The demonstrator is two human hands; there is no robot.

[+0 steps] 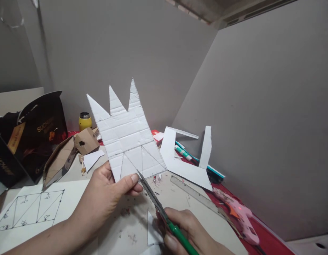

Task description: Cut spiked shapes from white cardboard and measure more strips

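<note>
Grey walls met in a corner behind a cluttered worktop, part red and part covered with pale sheets. At the middle of the frame the left hand held up a white cardboard piece with three spikes along its top edge and pencil lines across its lower part; its grip was clamped on the bottom left corner of the piece, thumb across the front. From the lower centre the right hand held green-handled scissors, its grip closed round the handles, the blades pointing up and left with their tip touching the lower edge of the cardboard, just beside the left thumb. Whether the blades stood apart could not be told. A small white triangle lay on the worktop beside the right hand. At lower left lay a paper drawn with a divided parallelogram. A dark bag stood at the left, with brown cardboard bits next to it and a yellow flask behind. Right of centre a white U-shaped offcut leaned over some tubes, a ruler lay in front of it, and a pink glue gun rested at lower right on the red surface.
</note>
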